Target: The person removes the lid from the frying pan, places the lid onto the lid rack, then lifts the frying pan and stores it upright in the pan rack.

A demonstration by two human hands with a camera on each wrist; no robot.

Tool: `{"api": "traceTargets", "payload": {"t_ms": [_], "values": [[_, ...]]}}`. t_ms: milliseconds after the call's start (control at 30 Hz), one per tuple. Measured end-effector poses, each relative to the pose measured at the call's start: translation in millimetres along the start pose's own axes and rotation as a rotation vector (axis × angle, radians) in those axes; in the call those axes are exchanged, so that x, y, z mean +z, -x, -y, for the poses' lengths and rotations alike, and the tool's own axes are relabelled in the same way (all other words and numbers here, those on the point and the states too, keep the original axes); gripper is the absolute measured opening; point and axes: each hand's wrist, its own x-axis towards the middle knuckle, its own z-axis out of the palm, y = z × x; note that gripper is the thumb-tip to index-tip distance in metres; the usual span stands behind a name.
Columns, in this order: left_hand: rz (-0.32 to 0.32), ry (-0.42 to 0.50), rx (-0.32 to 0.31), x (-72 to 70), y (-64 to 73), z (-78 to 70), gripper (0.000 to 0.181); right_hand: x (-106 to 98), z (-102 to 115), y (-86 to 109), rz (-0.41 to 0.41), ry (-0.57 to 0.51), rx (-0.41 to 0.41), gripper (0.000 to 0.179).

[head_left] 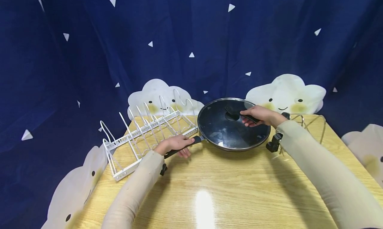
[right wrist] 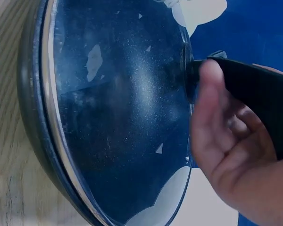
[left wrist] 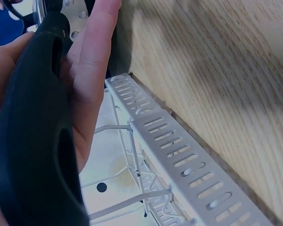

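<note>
A dark wok (head_left: 236,150) with a glass lid (head_left: 239,136) on it stands toward the back of the table. The left hand (head_left: 176,144) holds the wok's black handle (left wrist: 33,127), which runs between thumb and fingers. In the left wrist view its fingers (left wrist: 92,61) lie fairly long beside the handle. On top, the right hand (head_left: 258,115) grips the lid's black upright handle (right wrist: 259,94), fingers curled about it in the right wrist view. The lid's metal rim meets the wok's edge. Part of the wok handle is hidden by the left hand.
A white wire rack (head_left: 125,171) with upright loops stands left of the wok, close to the left hand. Behind the right forearm, thin metal wire loops (head_left: 324,122) show partly. A dark blue curtain (head_left: 191,33) with clouds and triangles surrounds the wooden table (head_left: 245,189).
</note>
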Motion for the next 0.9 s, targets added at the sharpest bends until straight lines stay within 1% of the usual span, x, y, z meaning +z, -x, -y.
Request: {"api": "traceTargets", "payload": {"t_ms": [133,267,367,533,700,800,900], "values": [[0.008,0.003,-0.004,-0.2,-0.4,-1.5,0.055,-1.6,1.0,1.0,0.078,-0.026,0.017,0.049],[0.009,0.000,-0.010,-0.9,-0.2,-3.1,0.055,-3.9,0.7,0.6,0.118,-0.019,0.012,0.048],[0.007,-0.002,-0.010,-1.4,-0.7,-3.6,0.054,-5.9,-1.3,-1.7,0.144,-0.034,0.011,0.046],[0.012,0.000,-0.016,-0.9,-0.9,-3.4,0.054,-9.3,-4.9,-4.9,0.203,-0.115,0.006,0.041],[0.008,0.013,-0.021,0.0,0.4,-3.7,0.054,-11.1,-5.1,-6.1,0.238,-0.151,-0.004,0.038],[0.004,0.035,-0.032,0.1,1.6,-3.6,0.053,-11.4,-3.7,-6.2,0.271,-0.169,-0.016,0.041],[0.002,0.055,-0.046,-0.2,2.5,-3.2,0.052,-11.3,-2.7,-6.5,0.293,-0.215,-0.011,0.046]]}}
